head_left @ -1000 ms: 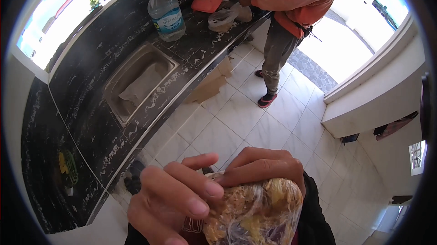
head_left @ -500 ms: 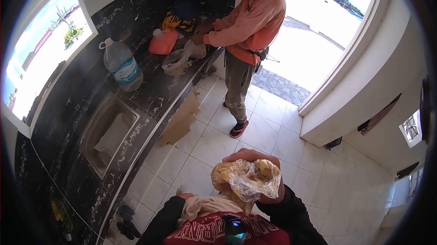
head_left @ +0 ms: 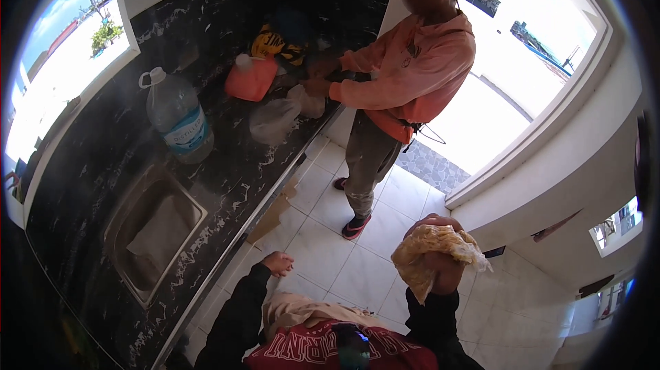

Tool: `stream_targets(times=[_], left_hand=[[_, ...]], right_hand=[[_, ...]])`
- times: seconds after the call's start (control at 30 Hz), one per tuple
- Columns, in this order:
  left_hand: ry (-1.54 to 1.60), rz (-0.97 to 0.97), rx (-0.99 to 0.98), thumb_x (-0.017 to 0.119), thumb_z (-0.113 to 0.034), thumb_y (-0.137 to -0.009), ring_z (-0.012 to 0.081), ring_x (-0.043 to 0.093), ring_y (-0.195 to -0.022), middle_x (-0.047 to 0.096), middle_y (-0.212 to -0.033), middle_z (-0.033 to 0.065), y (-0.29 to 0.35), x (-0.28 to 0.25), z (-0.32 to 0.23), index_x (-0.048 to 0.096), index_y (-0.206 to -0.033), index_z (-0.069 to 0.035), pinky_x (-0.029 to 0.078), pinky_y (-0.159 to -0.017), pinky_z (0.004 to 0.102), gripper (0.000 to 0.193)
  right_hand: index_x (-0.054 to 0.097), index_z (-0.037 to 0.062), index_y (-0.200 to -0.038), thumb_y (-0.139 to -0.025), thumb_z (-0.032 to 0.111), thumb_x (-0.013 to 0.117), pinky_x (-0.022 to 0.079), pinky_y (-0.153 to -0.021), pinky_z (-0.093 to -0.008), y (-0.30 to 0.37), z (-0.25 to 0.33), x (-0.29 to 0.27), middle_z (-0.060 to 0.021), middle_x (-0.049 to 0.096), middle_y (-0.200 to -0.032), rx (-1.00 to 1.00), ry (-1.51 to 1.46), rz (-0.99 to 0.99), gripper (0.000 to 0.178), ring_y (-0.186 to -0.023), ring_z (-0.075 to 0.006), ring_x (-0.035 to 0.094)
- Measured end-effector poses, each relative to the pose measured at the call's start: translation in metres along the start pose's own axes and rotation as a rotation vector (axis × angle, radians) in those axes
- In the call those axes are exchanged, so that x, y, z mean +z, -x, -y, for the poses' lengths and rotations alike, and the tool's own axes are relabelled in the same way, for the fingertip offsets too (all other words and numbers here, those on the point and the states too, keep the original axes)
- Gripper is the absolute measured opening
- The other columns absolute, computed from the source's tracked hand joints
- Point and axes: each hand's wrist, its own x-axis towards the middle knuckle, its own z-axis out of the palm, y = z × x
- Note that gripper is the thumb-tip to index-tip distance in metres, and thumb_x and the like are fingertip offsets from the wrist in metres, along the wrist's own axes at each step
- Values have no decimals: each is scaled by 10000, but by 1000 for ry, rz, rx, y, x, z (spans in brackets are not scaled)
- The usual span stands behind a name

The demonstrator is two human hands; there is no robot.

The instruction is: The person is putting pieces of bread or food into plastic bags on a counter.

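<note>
A clear plastic bag (head_left: 430, 249) of yellowish-brown contents is held up by my right hand (head_left: 447, 267), above the floor to the right of my body. The fingers reach over the bag's far edge, and part of the palm is behind the plastic. What fills the bag cannot be made out exactly. My left hand (head_left: 278, 263) hangs by the counter's front edge with fingers loosely bent and apart, holding nothing.
The black marbled counter (head_left: 227, 184) carries a large water bottle (head_left: 182, 122), a reddish-pink jug (head_left: 251, 80), plastic bags (head_left: 275, 122) and a steel sink (head_left: 196, 222). A person in an orange hoodie (head_left: 426, 60) stands at its far end, hands on a bag, beside an open doorway (head_left: 512, 88).
My right hand has carried the bag to the right and turned it. My left hand has come forward from beside my shirt. The view has shifted slightly.
</note>
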Motion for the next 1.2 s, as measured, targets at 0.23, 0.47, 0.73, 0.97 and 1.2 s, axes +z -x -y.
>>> stream_targets(times=[0.23,0.47,0.73,0.97,1.2], left_hand=[[-363,-302,663,528,-141,-882,210,673,-741,685,-961,163,43,-255,-376,100,-1542,-175,519,-618,338,788],[-377,-142,495,467,-275,-945,227,669,-696,689,-941,157,-30,-370,-520,265,-1491,-149,508,-555,359,596],[-905,-503,456,446,-380,-982,182,620,-551,689,-868,88,-113,-362,-528,539,-1229,-75,443,-455,262,404],[-1121,-839,639,471,-303,-957,298,551,-1102,563,-1269,114,-218,-401,-557,559,-1273,-85,424,-951,391,394],[-1596,-873,524,530,-296,-928,312,561,-1150,595,-1178,175,-288,-422,-635,614,-1164,-34,496,-917,428,363]], right_hand=[[491,-41,-1119,-725,161,617,551,-509,-387,-51,-28,18,-200,592,-842,-47,19,-244,460,-644,-296,622],[536,-31,-1136,-657,77,643,528,-805,-327,-86,-34,-20,-142,593,-1015,-13,-25,-290,503,-905,-237,619],[562,-30,-1099,-662,104,681,527,-760,-320,-106,-24,-115,-130,577,-959,-139,18,-379,473,-842,-232,614],[495,10,-1157,-686,101,652,545,-751,-319,-123,-13,-182,-117,564,-1043,-100,45,-549,505,-912,-221,602],[544,41,-961,-748,1,598,528,-796,-362,-182,-5,-197,-92,599,-960,-305,-261,-543,223,-929,-215,624]])
